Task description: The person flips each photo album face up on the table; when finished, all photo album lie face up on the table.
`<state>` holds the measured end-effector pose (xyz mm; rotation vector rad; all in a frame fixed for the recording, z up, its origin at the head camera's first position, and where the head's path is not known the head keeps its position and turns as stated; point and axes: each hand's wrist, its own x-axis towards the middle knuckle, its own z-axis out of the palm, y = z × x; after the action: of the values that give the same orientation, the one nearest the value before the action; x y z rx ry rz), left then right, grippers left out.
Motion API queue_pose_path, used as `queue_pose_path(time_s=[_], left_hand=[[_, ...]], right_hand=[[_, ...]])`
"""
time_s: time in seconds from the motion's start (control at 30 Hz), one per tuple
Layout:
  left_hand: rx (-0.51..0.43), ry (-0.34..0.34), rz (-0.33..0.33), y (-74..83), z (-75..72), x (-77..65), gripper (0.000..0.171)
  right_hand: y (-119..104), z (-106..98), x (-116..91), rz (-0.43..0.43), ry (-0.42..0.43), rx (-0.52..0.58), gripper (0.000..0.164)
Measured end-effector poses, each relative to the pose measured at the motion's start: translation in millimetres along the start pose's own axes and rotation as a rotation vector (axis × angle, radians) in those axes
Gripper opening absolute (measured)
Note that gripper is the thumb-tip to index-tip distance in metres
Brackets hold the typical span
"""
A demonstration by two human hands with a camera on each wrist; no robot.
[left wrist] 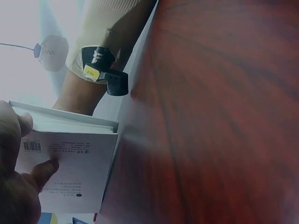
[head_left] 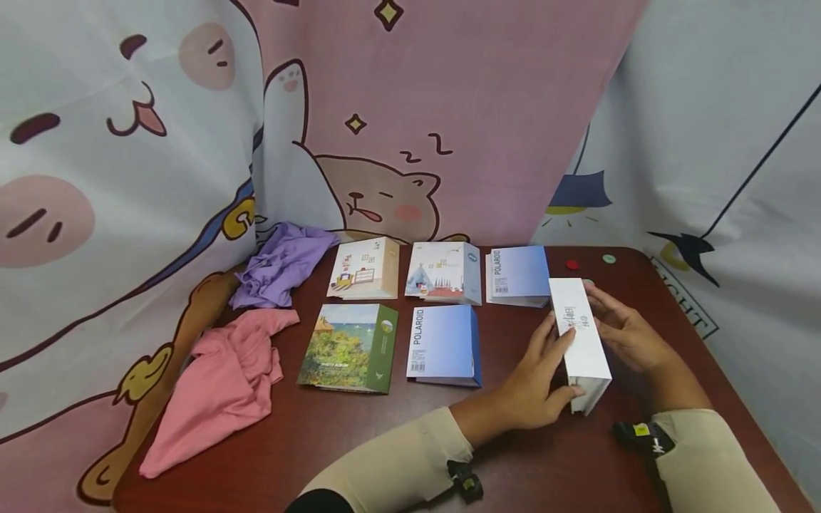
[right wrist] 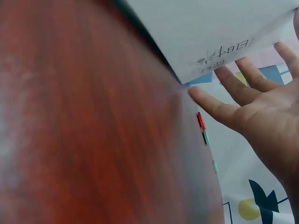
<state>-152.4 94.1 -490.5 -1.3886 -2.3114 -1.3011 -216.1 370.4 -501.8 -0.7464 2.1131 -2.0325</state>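
Note:
A white photo album [head_left: 579,335] stands on edge at the right of the table, its spine with dark lettering facing up. My left hand [head_left: 541,381] grips it from the left. In the left wrist view, the thumb [left wrist: 24,123] lies at the page edge and a finger presses the cover with the barcode. My right hand [head_left: 631,338] is on the album's other side. The right wrist view shows its fingers [right wrist: 215,105] spread and nearly straight beside the lettered cover; whether every fingertip touches it I cannot tell.
Left of the album, several small albums lie in two rows: a green photo album [head_left: 346,349], blue Polaroid ones [head_left: 442,345] and illustrated ones [head_left: 442,271]. Purple cloth [head_left: 282,263] and pink cloth [head_left: 231,377] lie at the left edge. Red [head_left: 572,265] and green [head_left: 609,259] discs sit behind.

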Motion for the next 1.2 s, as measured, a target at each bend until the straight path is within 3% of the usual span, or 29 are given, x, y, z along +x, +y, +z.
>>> queue_pose_path(time_s=[0.13, 0.33, 0.43, 0.7, 0.93, 1.2], left_hand=[[-0.016, 0.008, -0.026, -2.3, -4.3, -2.0, 0.092], [0.134, -0.022, -0.109, -4.0, -15.5, -6.0, 0.098], [0.143, -0.047, -0.18, -3.0, -21.1, -6.6, 0.103], [0.198, -0.078, -0.286, 0.7, -31.3, -3.8, 0.1], [0.224, -0.175, -0.369, -2.5, -40.0, -8.6, 0.098], [0.222, -0.289, -0.374, -13.6, -52.1, -17.3, 0.097]], right_hand=[[1.6, 3.1, -0.6, 0.074, -0.01, -0.125, 0.079], [2.8, 9.1, -1.0, 0.193, -0.046, -0.287, 0.077], [2.4, 13.4, -1.3, 0.239, -0.046, -0.351, 0.076], [5.0, 24.1, -0.9, 0.226, -0.025, -0.488, 0.078], [8.0, 32.0, 1.5, 0.231, 0.02, -0.6, 0.082], [8.8, 48.3, 6.6, 0.337, 0.088, -0.813, 0.093]])
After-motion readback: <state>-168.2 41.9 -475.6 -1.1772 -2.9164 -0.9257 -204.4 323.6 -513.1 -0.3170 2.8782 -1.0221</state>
